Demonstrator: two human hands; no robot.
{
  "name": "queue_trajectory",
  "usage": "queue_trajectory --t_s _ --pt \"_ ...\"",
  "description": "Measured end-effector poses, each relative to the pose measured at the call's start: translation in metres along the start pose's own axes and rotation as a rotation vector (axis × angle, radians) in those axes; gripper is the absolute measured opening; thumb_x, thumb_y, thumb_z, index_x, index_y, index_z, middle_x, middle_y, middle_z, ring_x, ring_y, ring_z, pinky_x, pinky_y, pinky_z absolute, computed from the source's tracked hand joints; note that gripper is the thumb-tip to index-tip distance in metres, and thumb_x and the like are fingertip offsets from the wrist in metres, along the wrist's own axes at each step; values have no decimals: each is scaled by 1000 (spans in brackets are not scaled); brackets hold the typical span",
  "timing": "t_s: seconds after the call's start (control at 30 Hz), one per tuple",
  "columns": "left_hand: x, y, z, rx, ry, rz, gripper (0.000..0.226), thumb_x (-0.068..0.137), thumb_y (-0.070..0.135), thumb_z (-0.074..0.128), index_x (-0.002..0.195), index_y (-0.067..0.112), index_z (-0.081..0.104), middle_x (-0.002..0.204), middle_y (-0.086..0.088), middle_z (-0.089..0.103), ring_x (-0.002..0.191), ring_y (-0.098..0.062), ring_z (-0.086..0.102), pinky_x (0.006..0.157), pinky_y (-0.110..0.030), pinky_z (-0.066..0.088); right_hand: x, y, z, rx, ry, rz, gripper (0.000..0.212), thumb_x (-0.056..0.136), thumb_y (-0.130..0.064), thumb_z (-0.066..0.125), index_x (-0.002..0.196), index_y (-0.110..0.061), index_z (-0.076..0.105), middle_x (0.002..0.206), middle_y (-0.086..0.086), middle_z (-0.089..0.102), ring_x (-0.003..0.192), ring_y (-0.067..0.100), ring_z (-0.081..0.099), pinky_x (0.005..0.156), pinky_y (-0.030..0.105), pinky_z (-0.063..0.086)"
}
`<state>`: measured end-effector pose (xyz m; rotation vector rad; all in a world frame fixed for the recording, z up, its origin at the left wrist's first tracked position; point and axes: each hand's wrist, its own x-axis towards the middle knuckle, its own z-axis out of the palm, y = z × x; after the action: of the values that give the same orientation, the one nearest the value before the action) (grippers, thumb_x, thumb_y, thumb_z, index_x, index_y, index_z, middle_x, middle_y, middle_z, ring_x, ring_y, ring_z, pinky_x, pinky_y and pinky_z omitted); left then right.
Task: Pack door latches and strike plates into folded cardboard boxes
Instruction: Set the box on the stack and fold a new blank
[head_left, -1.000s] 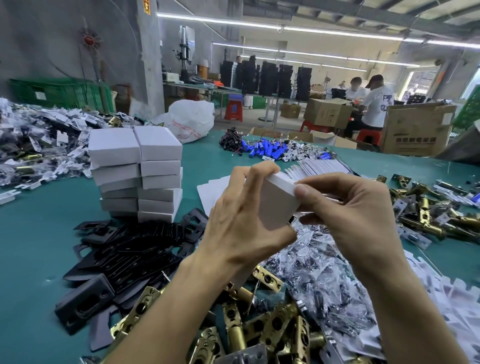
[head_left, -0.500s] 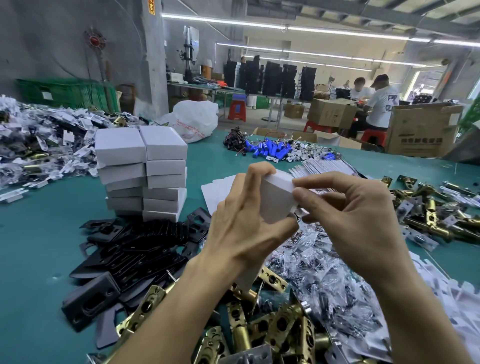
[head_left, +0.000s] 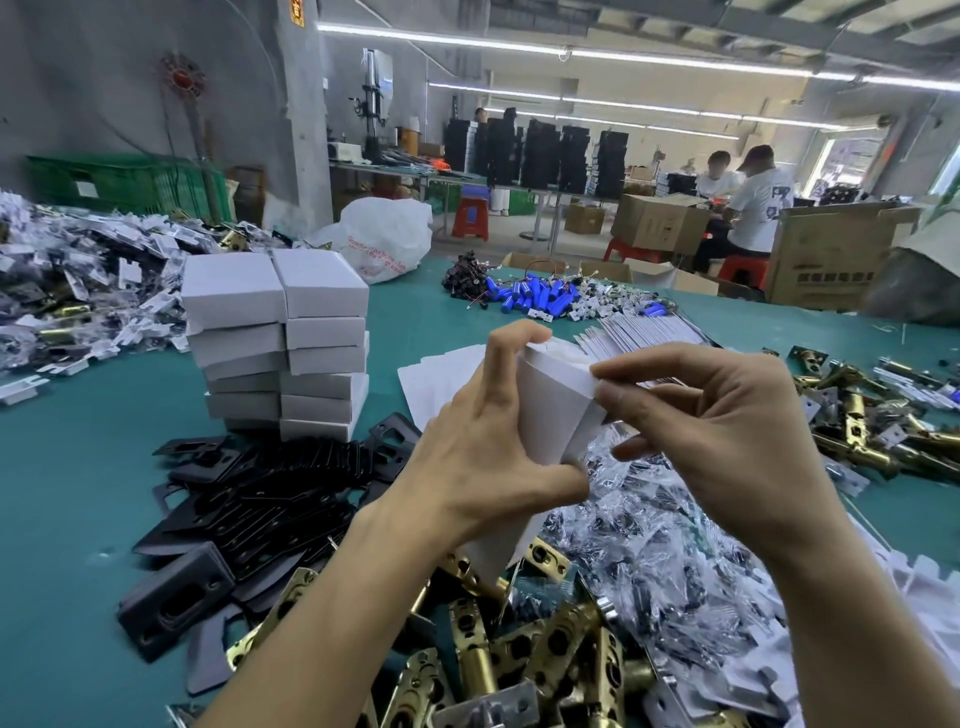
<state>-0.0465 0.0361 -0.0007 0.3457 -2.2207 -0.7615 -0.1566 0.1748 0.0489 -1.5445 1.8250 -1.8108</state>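
A white cardboard box (head_left: 553, 410) is held up over the green table (head_left: 62, 467), partly folded, its top end open. My left hand (head_left: 478, 447) grips its left side, thumb under the lower edge and fingers over the top. My right hand (head_left: 711, 431) pinches the box's upper right flap between thumb and forefinger. Below my hands lie brass door latches (head_left: 519, 660) and a heap of small clear plastic bags (head_left: 644, 530). Black strike plates (head_left: 260, 499) are piled to the left. Two stacks of closed white boxes (head_left: 280, 343) stand behind them.
Flat white box blanks (head_left: 644, 332) are fanned out behind my hands. More brass latches (head_left: 872, 415) lie at right, blue cylinders with wires (head_left: 535, 301) farther back, and a heap of mixed parts (head_left: 78, 291) at left. Brown cartons (head_left: 831, 260) and seated people are beyond the table.
The box has opened up at its top between my hands. My right hand's pinch has shifted to the upper right flap, and my left fingers have spread over the top edge.
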Motion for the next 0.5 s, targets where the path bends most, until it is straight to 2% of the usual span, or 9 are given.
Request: queue_trajectory --t_s 0.1,0.17,0.33,0.43,0.5 --pt "-1 -1 0 37 11 17 83 59 46 66 124 52 16 102 18 42 72 -12 56 59 -35 53 -1 2 4 -89 19 -45 17 80 -2 75 90 -17 77 82 -1 76 69 16 72 52 27 59" --pt "-1 -1 -1 28 19 21 80 61 46 67 124 50 18 104 13 41 75 -11 55 61 -35 53 -1 2 7 -129 27 -81 16 81 -6 75 91 -18 77 85 -4 75 71 13 72 52 26 58" --pt "0 2 1 63 101 -5 71 62 52 63 120 43 24 99 8 42 80 1 47 59 -25 43 1 4 8 -155 -26 -92 18 83 -9 73 93 -24 75 94 -6 73 84 13 71 59 38 59" --pt "0 2 1 39 123 -23 64 64 61 58 115 43 25 97 11 42 79 -3 50 59 -26 43 0 6 12 -140 -39 -64 15 78 -24 75 93 -26 75 97 -6 71 89 11 70 65 40 60" --pt "0 2 1 46 134 -6 59 68 64 59 114 43 29 101 7 45 79 -8 55 58 -27 47 0 9 17 -122 -20 -41 19 77 -21 80 93 -26 72 92 -7 71 83 9 71 63 37 60"
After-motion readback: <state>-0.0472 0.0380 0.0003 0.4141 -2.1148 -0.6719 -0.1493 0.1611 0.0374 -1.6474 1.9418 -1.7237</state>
